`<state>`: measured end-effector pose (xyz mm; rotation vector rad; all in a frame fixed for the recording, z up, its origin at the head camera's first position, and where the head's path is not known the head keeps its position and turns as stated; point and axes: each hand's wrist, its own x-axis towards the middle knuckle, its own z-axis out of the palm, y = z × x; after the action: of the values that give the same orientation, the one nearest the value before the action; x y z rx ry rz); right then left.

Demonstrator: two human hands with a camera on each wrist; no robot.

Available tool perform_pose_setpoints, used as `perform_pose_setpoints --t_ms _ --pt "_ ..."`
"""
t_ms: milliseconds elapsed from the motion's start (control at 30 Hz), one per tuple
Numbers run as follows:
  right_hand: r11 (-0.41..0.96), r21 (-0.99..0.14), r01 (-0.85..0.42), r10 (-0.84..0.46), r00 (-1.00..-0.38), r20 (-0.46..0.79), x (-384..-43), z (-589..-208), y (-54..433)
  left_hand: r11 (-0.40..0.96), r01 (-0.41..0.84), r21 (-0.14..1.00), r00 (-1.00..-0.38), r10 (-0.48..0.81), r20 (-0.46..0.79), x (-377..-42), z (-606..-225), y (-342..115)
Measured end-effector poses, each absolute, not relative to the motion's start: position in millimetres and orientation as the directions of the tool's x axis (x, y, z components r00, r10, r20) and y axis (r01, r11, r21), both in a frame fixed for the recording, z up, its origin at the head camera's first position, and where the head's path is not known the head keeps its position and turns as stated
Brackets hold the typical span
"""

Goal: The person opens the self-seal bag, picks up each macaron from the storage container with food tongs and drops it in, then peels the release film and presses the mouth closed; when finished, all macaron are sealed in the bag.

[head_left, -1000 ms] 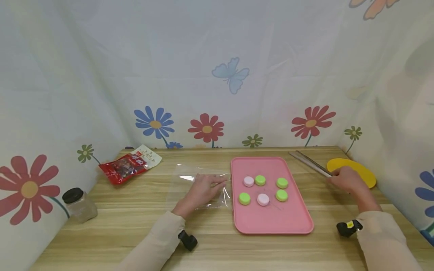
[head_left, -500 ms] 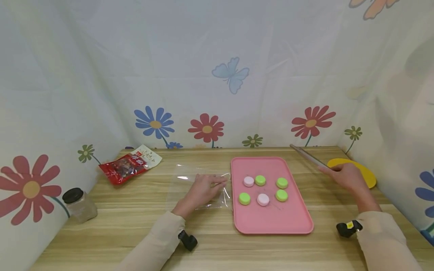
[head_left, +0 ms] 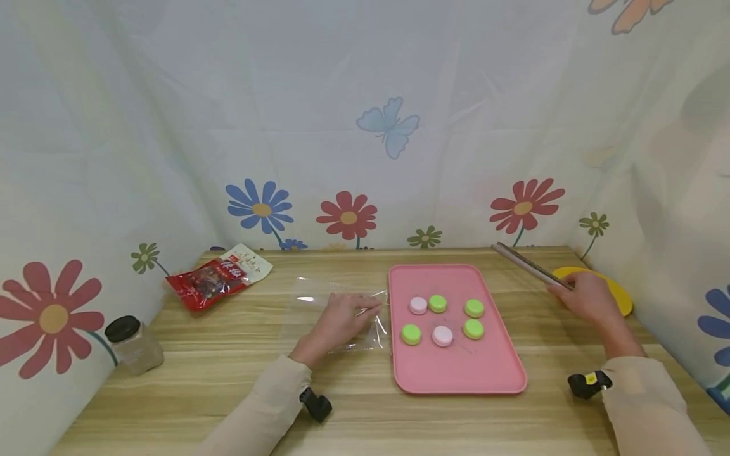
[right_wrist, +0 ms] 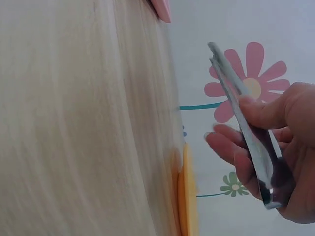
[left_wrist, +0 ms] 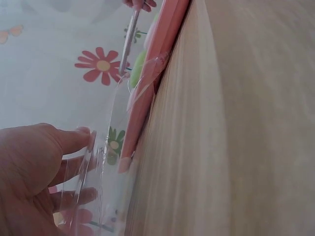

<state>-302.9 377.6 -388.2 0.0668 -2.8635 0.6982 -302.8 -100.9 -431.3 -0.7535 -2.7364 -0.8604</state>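
My left hand (head_left: 341, 318) holds a clear plastic bag (head_left: 305, 320) just left of the pink tray (head_left: 456, 375). In the left wrist view its thumb and fingers lie about the bag's film (left_wrist: 106, 162), and the bag's near corner reaches the tray's rim. Metal tongs (right_wrist: 246, 123) are in my right hand (head_left: 590, 296), thumb on one arm and fingers on the other. Their tips are slightly apart with nothing between them, raised to the right of the tray. On the tray lie several green macarons (head_left: 474, 329) and two pale pink macarons (head_left: 442, 335).
Behind my right hand lies a yellow oval plate (head_left: 618, 297), partly hidden. A red snack packet (head_left: 211, 282) is at the back left, and a jar with a black lid (head_left: 135, 348) stands at the left edge. A floral curtain (head_left: 342, 145) closes off the back and sides.
My right hand has lifted the tongs off the table and turned them a little, with their tips now higher. The left hand and the bag have stayed in place.
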Motion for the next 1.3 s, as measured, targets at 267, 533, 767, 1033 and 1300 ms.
perform_pose_setpoints --t_ms 267,533,767,1033,1300 --pt "0.847 -0.519 -0.117 -0.057 -0.99 0.13 -302.2 -385.1 374.5 0.694 0.532 0.484 -0.846 0.427 0.318 -302.9 -431.2 -101.4" --pt "0.832 -0.536 -0.144 -0.115 -0.99 0.087 -301.0 -383.4 374.8 0.699 0.535 0.475 -0.844 0.426 0.325 -302.6 -430.8 -101.3" --pt "0.851 -0.473 -0.227 -0.192 -0.974 0.122 -293.8 -375.9 378.6 0.693 0.533 0.486 -0.846 0.423 0.324 -301.6 -429.8 -101.1" --pt "0.849 -0.46 -0.261 -0.245 -0.965 0.095 -289.6 -369.6 384.8 0.697 0.526 0.487 -0.85 0.418 0.319 -301.4 -430.6 -100.9" --pt "0.851 -0.466 -0.241 -0.256 -0.966 0.032 -287.1 -365.5 395.5 0.704 0.528 0.476 -0.849 0.418 0.323 -301.4 -430.8 -100.8"
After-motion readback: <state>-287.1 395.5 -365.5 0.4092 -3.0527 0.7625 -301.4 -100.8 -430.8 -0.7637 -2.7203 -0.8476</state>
